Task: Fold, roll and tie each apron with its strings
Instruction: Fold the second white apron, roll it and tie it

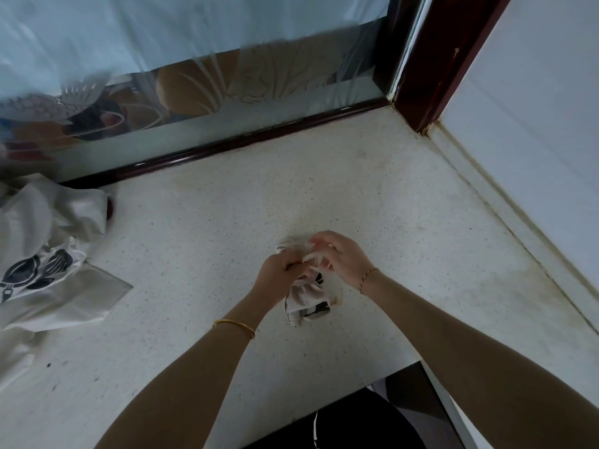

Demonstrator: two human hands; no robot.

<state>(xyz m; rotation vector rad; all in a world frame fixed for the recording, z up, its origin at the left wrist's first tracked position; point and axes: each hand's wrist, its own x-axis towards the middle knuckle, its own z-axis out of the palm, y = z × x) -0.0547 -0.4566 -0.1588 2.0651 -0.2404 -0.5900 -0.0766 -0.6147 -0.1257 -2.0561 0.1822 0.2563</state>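
A rolled white apron [306,301] with black print lies on the speckled white counter [227,228], its long axis running toward me. My left hand [280,275] grips the roll near its middle. My right hand [342,257] pinches a white apron string [312,256] just above the roll, fingers curled round it. The far end of the roll [291,243] pokes out beyond both hands. How the string lies round the roll is hidden by my fingers.
A heap of loose white aprons [42,254] with a black printed design lies at the counter's left edge. A frosted glass pane [194,76] in a dark wooden frame [246,139] borders the back. A white wall [534,157] closes the right side. The counter's front edge [372,380] is near my body.
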